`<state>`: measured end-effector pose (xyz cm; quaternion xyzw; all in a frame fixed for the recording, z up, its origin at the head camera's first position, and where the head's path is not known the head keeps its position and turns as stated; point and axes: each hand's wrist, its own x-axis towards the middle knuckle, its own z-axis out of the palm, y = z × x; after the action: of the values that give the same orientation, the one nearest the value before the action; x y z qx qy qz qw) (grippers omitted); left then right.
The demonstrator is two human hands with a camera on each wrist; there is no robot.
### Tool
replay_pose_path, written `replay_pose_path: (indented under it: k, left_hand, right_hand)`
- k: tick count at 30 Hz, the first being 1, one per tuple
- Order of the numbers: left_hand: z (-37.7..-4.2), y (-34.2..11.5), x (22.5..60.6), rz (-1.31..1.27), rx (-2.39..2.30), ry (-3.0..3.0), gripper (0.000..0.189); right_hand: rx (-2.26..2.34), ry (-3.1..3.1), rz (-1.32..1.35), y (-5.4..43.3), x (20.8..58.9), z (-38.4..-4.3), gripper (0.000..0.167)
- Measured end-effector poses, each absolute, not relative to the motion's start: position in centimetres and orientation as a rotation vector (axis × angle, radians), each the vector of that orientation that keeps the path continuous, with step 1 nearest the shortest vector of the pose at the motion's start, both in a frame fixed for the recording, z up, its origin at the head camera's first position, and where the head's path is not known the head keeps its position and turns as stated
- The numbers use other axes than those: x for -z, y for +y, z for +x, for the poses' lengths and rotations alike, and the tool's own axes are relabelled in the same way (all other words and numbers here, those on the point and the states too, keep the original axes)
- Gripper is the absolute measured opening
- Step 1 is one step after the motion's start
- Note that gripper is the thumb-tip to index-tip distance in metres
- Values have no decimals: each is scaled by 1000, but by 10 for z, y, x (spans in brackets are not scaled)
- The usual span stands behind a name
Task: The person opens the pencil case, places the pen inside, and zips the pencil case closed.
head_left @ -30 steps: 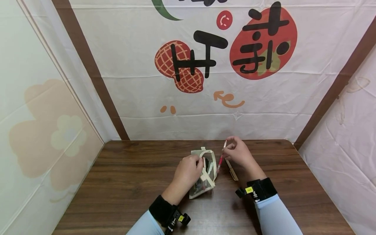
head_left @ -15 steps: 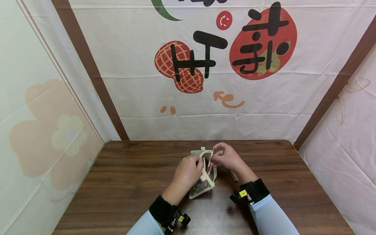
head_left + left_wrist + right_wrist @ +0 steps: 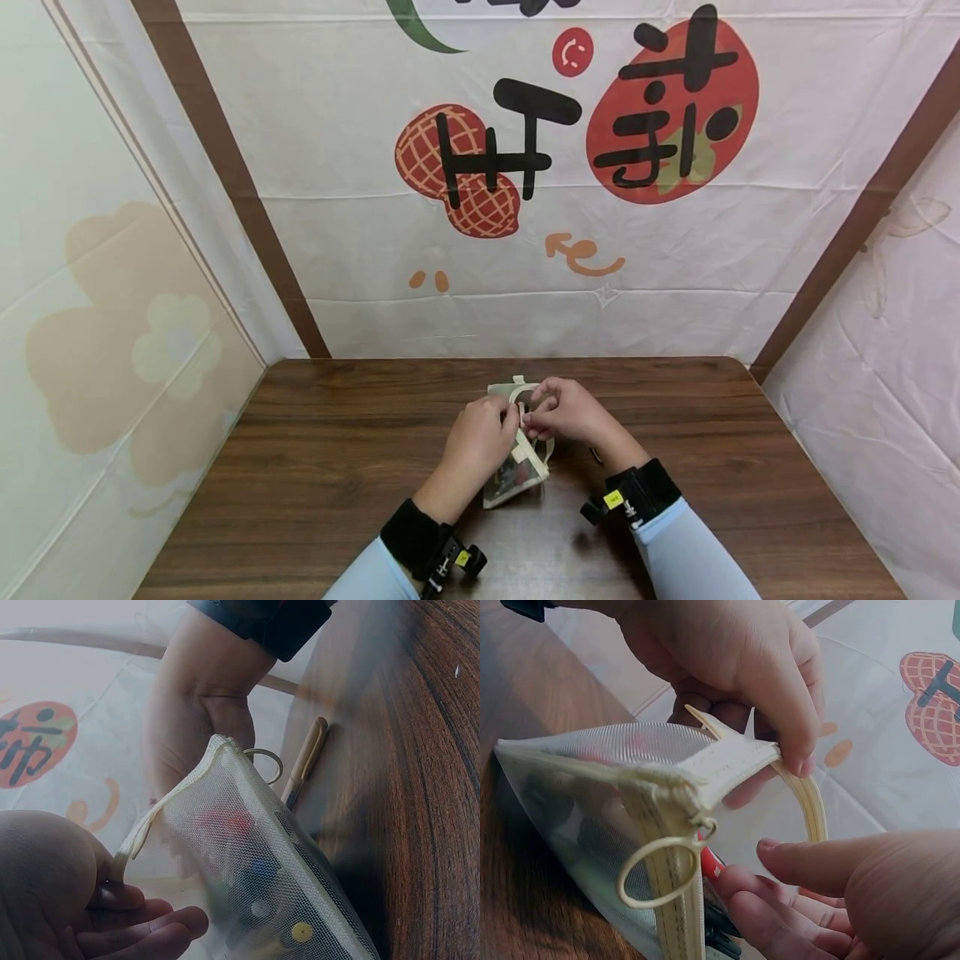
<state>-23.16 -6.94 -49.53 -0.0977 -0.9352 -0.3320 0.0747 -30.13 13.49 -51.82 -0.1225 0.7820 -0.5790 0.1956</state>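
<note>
A pale mesh zip pouch (image 3: 517, 479) stands on the table with its mouth held up. My left hand (image 3: 480, 433) pinches the zipper edge of the pouch, thumb on top in the right wrist view. My right hand (image 3: 567, 412) is at the mouth, its thumb apart from the fingers. Close by its fingertips, a red pen (image 3: 711, 864) shows just inside the opening; most of it is hidden. Through the mesh in the left wrist view appear a red patch and round blue, grey and yellow ends, the yellow one (image 3: 301, 932) lowest.
A tan pen (image 3: 306, 761) lies on the wooden table (image 3: 337, 467) right of the pouch, mostly covered by the right forearm in the head view. The zipper's ring pull (image 3: 658, 871) hangs at the pouch's corner. A printed cloth (image 3: 360, 250) closes off the back.
My right hand has moved left from beside the pouch to its mouth, and the red pen has gone down into the pouch. My left hand has stayed in place.
</note>
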Motion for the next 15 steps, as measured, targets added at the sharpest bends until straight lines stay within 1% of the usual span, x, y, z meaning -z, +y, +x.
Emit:
replay_pose_path:
  k: [4,15]
  left_hand:
    - [-232,-69,495,-297,977,-2800,39]
    - [-232,-70,495,-292,946,-2799,34]
  right_hand:
    - [1585,2230,-379,138,518,-302,23]
    - [1492,2379,-343,151,513,-304,12]
